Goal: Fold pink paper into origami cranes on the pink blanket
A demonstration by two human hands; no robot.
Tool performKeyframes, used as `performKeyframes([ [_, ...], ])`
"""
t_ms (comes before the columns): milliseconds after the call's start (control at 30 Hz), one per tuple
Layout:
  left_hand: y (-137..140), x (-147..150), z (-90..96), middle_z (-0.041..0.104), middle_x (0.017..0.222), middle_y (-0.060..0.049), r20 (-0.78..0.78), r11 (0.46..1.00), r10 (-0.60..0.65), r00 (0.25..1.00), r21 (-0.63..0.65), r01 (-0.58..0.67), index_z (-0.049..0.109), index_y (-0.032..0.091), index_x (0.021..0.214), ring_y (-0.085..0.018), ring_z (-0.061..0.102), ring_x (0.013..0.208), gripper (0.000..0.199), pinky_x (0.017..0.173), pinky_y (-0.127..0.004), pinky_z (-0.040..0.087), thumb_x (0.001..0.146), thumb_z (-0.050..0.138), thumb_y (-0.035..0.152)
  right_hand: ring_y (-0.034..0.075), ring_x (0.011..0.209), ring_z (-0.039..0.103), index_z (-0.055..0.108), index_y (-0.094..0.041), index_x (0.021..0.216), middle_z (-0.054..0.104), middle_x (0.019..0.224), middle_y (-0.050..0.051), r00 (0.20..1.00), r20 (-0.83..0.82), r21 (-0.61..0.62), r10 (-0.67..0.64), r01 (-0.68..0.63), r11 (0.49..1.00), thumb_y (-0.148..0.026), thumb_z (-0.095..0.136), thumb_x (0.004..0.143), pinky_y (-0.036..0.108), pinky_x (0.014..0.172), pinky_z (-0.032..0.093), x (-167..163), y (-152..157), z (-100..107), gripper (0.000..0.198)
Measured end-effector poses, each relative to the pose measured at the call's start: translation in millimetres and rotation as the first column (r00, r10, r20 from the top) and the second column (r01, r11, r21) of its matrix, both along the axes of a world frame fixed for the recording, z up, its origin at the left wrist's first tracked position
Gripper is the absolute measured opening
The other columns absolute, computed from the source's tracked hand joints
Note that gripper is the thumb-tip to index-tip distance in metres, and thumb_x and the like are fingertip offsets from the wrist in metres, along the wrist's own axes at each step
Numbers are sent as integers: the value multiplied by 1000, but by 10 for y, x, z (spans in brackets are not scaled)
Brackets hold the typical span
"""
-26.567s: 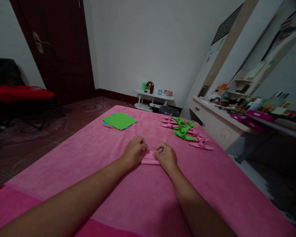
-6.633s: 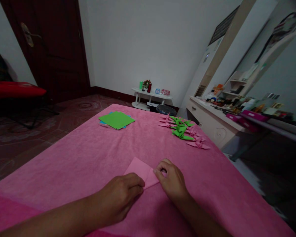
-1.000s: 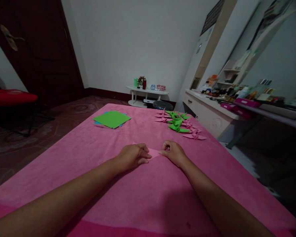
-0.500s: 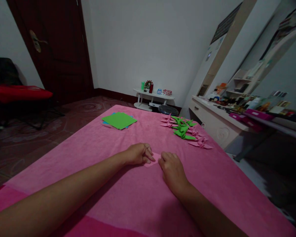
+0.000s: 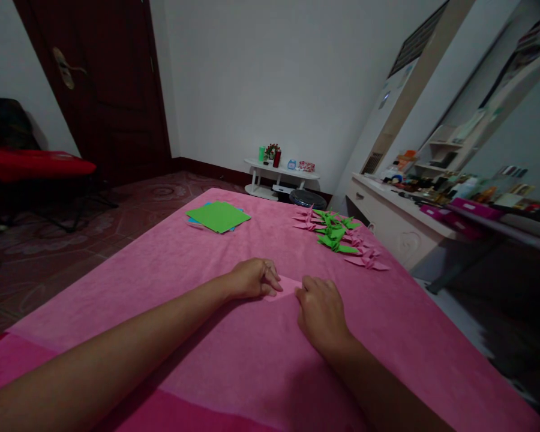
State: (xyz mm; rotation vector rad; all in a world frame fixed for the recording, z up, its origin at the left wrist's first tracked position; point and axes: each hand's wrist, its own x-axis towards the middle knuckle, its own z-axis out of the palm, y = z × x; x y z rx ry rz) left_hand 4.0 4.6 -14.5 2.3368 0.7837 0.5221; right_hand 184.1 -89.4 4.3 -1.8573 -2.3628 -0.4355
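A small folded piece of pink origami paper lies flat on the pink cloth, between my two hands. My left hand, a ring on one finger, has its fingertips pressed on the paper's left part. My right hand is closed at the paper's right end, thumb and curled fingers together at its edge. Fingers hide both ends of the paper, so its full outline does not show. Beyond and to the right sit several folded green paper cranes and pink paper cranes.
A stack of square paper sheets, green on top with blue below, lies at the far left of the cloth-covered surface. A white dresser crowded with bottles stands along the right. A low white shelf is by the wall.
My right hand has shifted slightly to the right along the paper, showing a little more of it. My left hand stays nearly in place. The camera view has tilted a little.
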Motion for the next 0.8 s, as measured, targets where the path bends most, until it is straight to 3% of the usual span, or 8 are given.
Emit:
performKeyframes([
  [133, -13, 4, -1, 65, 96, -2, -11, 999, 26, 1000, -21, -26, 74, 24, 89, -13, 59, 86, 20, 75, -20, 43, 69, 70, 25, 22, 82, 49, 68, -14, 75, 60, 84, 10, 1000, 20, 6, -9, 9, 1000, -7, 53, 75, 36, 73, 26, -11, 7, -4, 17],
  [300, -26, 1, -26, 66, 95, -1, -8, 1000, 22, 1000, 16, -22, 74, 26, 86, -13, 59, 85, 17, 75, -20, 43, 70, 69, 27, 19, 87, 48, 66, -19, 90, 61, 94, 6, 959, -55, 0, 278, -278, 960, -13, 49, 83, 33, 76, 27, -160, -59, -58, 20],
  [367, -34, -1, -32, 65, 96, -1, -3, 999, 33, 999, 8, -33, 74, 25, 87, -13, 59, 85, 17, 75, -20, 43, 71, 69, 27, 19, 84, 49, 68, -20, 86, 61, 90, 6, 982, -58, -13, 179, -180, 984, -12, 48, 83, 33, 75, 27, -94, -23, -46, 21],
  [467, -40, 1, -34, 65, 97, -2, 2, 999, 44, 999, -13, -44, 74, 23, 89, -12, 59, 85, 19, 73, -19, 43, 70, 69, 25, 20, 81, 49, 69, -16, 76, 60, 84, 9, 997, 3, 8, -82, 82, 997, -8, 50, 78, 35, 75, 26, 82, 66, -6, 21],
  [533, -38, 3, -36, 65, 97, -2, 3, 999, 46, 999, -16, -46, 74, 23, 87, -13, 59, 86, 18, 74, -19, 44, 69, 70, 24, 21, 82, 49, 69, -16, 76, 60, 85, 9, 990, 25, 23, -135, 135, 991, -7, 51, 76, 35, 74, 26, 119, 76, 10, 20],
  [600, -35, 3, -36, 66, 97, -1, 2, 999, 47, 999, -13, -47, 74, 24, 87, -13, 59, 87, 18, 76, -19, 43, 70, 69, 24, 21, 83, 49, 68, -16, 79, 60, 85, 9, 993, 33, 29, -113, 112, 993, -8, 51, 77, 36, 74, 25, 43, 24, 3, 19],
  [733, -51, -2, -27, 66, 97, -1, 8, 999, 46, 999, 15, -46, 74, 23, 88, -13, 59, 87, 18, 76, -20, 44, 70, 68, 24, 22, 84, 49, 66, -16, 91, 60, 88, 9, 993, 34, -38, 114, -112, 993, -10, 49, 79, 36, 75, 26, -172, -80, -34, 21],
  [800, -66, -6, -24, 67, 97, -3, 19, 999, 47, 999, 15, -47, 74, 22, 87, -14, 60, 86, 17, 75, -21, 44, 70, 68, 23, 22, 85, 49, 66, -16, 88, 60, 88, 10, 996, 35, -52, 84, -82, 995, -10, 48, 81, 36, 76, 27, -155, -42, -29, 21],
])
